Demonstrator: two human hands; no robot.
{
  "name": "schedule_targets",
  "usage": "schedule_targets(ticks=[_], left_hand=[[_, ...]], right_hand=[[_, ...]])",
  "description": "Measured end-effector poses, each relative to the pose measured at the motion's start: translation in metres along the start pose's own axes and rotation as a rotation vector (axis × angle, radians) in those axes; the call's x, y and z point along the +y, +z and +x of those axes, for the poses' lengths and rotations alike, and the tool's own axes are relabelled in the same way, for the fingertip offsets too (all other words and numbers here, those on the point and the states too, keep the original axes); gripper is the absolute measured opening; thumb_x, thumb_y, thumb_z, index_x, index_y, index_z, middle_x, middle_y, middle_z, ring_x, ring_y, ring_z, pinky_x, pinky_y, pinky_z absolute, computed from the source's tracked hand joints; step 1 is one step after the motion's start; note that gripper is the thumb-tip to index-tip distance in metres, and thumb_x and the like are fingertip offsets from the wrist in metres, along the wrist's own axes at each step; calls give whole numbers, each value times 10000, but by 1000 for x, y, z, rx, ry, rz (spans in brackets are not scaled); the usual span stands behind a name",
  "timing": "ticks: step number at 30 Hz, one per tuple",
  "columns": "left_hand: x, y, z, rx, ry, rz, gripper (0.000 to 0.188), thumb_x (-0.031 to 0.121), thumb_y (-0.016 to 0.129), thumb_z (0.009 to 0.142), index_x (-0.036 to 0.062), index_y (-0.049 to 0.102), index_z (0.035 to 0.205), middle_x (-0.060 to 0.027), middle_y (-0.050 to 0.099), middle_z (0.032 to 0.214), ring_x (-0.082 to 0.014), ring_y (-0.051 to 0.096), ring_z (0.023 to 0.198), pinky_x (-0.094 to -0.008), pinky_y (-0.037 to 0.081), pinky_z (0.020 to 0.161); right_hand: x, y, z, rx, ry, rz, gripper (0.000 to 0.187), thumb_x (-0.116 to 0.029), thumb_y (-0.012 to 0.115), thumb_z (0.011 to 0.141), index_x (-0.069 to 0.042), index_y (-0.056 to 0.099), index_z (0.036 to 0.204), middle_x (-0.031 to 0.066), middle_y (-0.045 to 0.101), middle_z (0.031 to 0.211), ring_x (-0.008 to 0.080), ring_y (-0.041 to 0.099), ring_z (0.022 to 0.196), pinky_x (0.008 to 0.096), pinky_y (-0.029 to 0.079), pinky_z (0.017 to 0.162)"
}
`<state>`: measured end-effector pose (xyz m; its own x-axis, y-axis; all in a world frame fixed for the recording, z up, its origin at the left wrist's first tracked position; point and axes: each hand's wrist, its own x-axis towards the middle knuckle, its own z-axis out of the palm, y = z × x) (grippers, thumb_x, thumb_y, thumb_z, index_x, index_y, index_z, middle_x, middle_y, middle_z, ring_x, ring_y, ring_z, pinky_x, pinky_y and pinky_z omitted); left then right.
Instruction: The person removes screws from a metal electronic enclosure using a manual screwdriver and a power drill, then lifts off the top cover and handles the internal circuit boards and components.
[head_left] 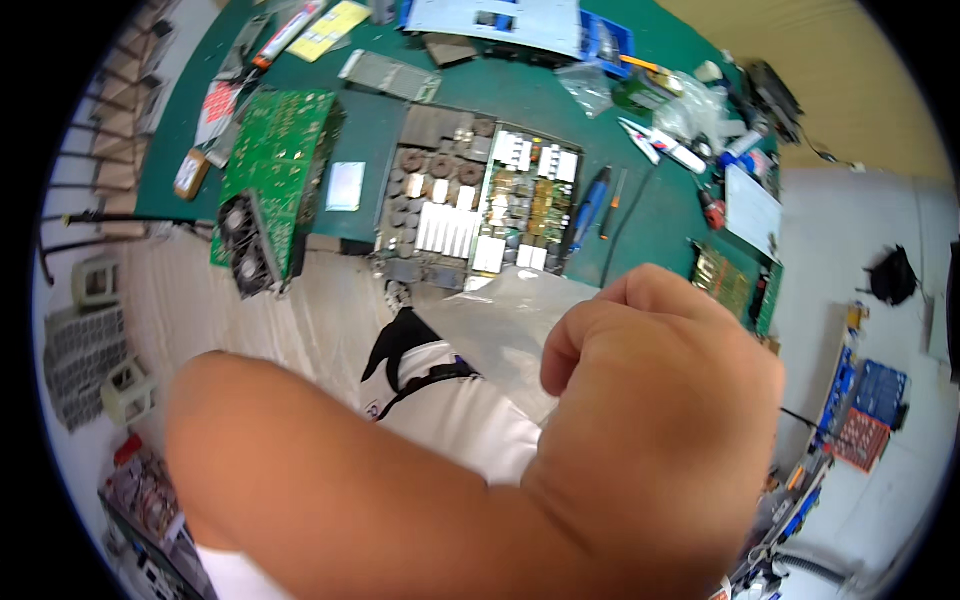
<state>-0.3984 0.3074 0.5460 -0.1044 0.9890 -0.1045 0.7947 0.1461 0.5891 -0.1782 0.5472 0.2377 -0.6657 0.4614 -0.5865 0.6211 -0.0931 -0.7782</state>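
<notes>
Clear plastic sheeting [510, 325] hangs at the near edge of the desk [665, 240], just beside the curled fingers of what looks like the left hand [660, 400], though whether they grip it is hidden. If tugged sideways, the sheeting might snag on the component-packed circuit assembly [480, 200] beyond. The sheeting spreads from the desk toward the lap, its long axis unreadable behind the hand; the assembly's runs away from the person.
</notes>
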Motion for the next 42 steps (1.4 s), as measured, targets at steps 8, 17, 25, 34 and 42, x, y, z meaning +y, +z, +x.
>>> schedule_targets(ticks=[8, 17, 25, 34, 42], left_hand=[[26, -14, -3, 16, 55, 211, 111, 55, 675, 735, -11, 687, 823, -179, 633, 925, -343, 635, 890, -398, 530, 680], [32, -23, -8, -7, 80, 298, 130, 31, 679, 714, -18, 679, 834, -177, 627, 922, -339, 635, 871, -393, 529, 678], [13, -24, -12, 80, 133, 321, 153, 9, 682, 694, -25, 672, 843, -175, 622, 918, -336, 634, 854, -388, 529, 676], [25, -30, -38, 187, 0, 368, 183, -15, 686, 673, -33, 664, 854, -172, 616, 914, -333, 634, 835, -382, 529, 674], [20, -35, -44, 293, -129, 445, 212, -37, 689, 654, -40, 658, 863, -170, 611, 911, -330, 633, 818, -377, 529, 672]], right_hand=[[12, -2, 4, -21, -142, -258, 514, -74, 800, 738, -16, 614, 1214, 86, 697, 1059, 226, 670, 958, 390, 544, 828], [4, 7, 0, -8, -144, -282, 455, -62, 767, 723, -19, 620, 1151, 79, 678, 958, 195, 666, 817, 360, 543, 723], [26, -5, -3, 76, -255, -344, 504, -121, 757, 750, -15, 586, 1211, 101, 649, 1071, 227, 625, 968, 372, 512, 848], [-2, 25, 6, 63, -13, -296, 398, -267, 765, 840, 73, 632, 679, 76, 580, 568, 145, 536, 478, 367, 396, 423], [-12, 23, 15, 5, -118, -341, 393, -77, 750, 724, -22, 636, 1097, 67, 685, 846, 156, 654, 674, 343, 543, 629]])
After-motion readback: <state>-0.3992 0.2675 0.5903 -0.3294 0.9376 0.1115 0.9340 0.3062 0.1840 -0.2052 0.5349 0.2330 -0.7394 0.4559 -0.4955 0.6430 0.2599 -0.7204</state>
